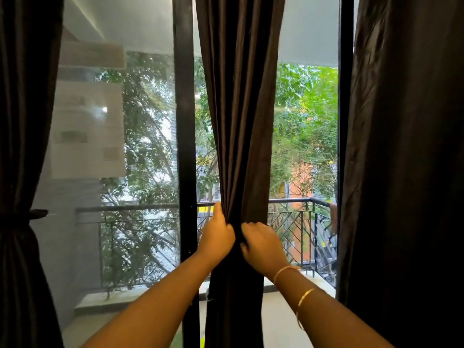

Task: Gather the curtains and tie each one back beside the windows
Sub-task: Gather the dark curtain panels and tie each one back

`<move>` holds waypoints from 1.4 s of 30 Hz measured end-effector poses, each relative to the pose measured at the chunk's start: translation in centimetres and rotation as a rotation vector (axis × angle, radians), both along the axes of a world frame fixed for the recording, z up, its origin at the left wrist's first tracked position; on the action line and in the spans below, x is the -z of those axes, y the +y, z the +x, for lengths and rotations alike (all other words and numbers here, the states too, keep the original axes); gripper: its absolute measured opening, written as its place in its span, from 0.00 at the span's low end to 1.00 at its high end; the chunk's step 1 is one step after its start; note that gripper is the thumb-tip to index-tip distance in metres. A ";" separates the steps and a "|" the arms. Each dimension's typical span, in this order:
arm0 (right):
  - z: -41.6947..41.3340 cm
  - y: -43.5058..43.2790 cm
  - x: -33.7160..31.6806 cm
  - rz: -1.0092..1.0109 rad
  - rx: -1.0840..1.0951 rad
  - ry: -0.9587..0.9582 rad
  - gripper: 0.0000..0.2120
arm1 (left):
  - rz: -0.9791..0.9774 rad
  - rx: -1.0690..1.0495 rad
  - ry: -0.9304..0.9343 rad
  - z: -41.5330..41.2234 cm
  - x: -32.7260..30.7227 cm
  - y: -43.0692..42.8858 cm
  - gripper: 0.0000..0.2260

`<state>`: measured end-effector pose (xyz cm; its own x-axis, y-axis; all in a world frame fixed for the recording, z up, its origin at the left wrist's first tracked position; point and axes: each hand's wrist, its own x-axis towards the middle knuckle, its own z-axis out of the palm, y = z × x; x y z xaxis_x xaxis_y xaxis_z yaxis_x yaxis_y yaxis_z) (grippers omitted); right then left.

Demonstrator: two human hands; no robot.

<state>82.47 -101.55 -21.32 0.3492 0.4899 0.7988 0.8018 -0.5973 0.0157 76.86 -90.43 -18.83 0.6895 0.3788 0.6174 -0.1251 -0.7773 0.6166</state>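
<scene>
A dark brown middle curtain (241, 109) hangs in front of the window, bunched into narrow folds at waist height. My left hand (218, 234) grips the gathered folds from the left. My right hand (261, 243) grips them from the right, fingers curled into the cloth. At the far left a second dark curtain (20, 259) hangs beside the window, cinched by a dark tie-back (37, 214). A third dark curtain (406, 159) hangs loose at the right.
A black window frame post (184, 146) stands just left of the middle curtain, another black post (345, 121) on the right. Beyond the glass are a balcony with a black metal railing (301, 217), trees and a white building.
</scene>
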 end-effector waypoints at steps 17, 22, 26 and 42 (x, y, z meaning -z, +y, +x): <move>-2.4 0.9 0.9 0.008 -0.245 0.166 0.11 | -0.104 0.316 -0.072 -1.4 1.3 0.8 0.11; -3.0 0.3 0.6 -0.040 -0.249 0.232 0.17 | -0.037 0.271 -0.042 -1.4 1.4 1.0 0.14; -3.2 -0.3 0.3 -0.063 -0.404 0.373 0.19 | -0.003 0.152 -0.075 -1.3 1.1 1.4 0.08; -3.2 1.1 -4.3 0.431 -0.213 0.504 0.19 | 0.197 0.400 0.081 -2.6 0.2 2.1 0.16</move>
